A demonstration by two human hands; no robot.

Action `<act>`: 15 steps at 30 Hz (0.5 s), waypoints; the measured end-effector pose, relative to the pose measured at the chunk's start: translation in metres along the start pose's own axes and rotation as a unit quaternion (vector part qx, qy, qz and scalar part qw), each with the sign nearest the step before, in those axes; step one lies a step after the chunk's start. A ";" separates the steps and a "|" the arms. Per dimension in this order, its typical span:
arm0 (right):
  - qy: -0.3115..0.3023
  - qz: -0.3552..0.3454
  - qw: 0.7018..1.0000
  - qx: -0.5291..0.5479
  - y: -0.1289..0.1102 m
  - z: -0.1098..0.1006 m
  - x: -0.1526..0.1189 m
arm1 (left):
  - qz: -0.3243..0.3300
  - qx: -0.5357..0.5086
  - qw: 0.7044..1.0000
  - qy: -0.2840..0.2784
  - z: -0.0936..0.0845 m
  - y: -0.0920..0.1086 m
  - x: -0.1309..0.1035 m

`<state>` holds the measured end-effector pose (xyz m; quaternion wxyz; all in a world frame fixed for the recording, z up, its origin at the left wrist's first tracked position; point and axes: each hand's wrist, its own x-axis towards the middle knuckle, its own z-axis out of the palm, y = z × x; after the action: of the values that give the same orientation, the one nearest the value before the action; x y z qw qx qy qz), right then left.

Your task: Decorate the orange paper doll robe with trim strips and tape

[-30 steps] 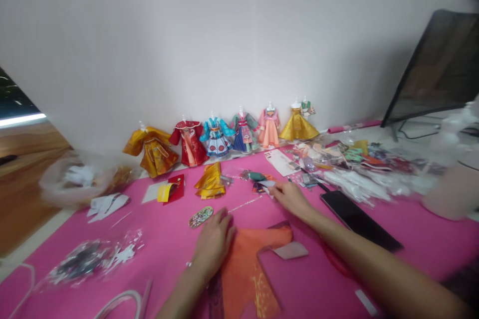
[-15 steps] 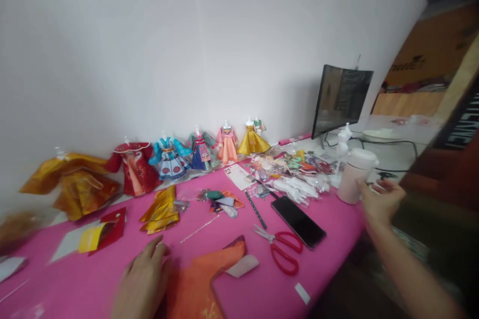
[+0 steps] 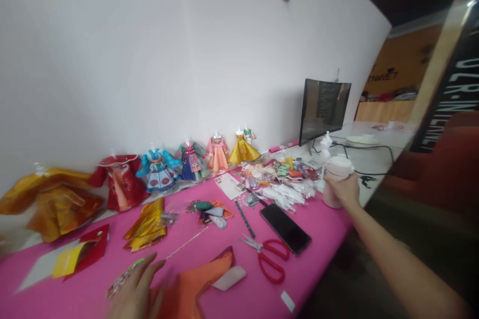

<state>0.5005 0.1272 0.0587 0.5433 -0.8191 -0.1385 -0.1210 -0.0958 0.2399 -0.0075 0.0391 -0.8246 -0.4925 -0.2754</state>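
At the right end of the pink cloth, my right hand [image 3: 346,189] is wrapped round a pale lidded tumbler [image 3: 332,196], which stands upright. My left hand [image 3: 134,289] is low in the view with its fingers apart, over the edge of a piece of orange fabric [image 3: 189,284]. Beside its fingers lies a small patterned item [image 3: 121,280] with a green end, partly hidden by the hand. Red-handled scissors [image 3: 271,259] lie open to the right of the fabric, next to a black phone [image 3: 286,229].
Along the wall stand several small doll dresses on stands, among them a blue one [image 3: 159,169] and a red one [image 3: 121,182]. Folded gold fabric [image 3: 147,224], bagged doll parts [image 3: 282,192] and a small white mannequin [image 3: 326,147] sit nearer. Behind is a monitor [image 3: 325,112].
My right hand has closed round the tumbler, having been beside it with fingers curled. The camera has turned right, and the patterned item beside my left hand has come into view.
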 end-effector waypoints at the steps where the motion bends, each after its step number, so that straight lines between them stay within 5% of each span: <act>1: -0.003 -0.002 1.000 0.005 -0.005 -0.005 -0.005 | 0.010 -0.005 1.000 0.009 -0.003 0.010 0.004; 4: -0.014 -0.022 0.999 0.031 -0.027 -0.021 -0.024 | 0.043 -0.041 0.998 0.035 -0.010 0.044 0.015; 9: -0.059 -0.096 0.987 0.116 -0.080 -0.057 -0.066 | 0.095 -0.155 0.983 -0.004 -0.015 0.122 0.018; 15: -0.218 -0.161 0.929 0.251 -0.134 -0.104 -0.167 | 0.073 -0.337 0.933 -0.099 -0.024 0.228 0.011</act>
<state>0.2921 0.0651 0.1546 0.6610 -0.6286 -0.4095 0.0133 0.0887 0.1237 0.0657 -0.2701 -0.8459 -0.3108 -0.3391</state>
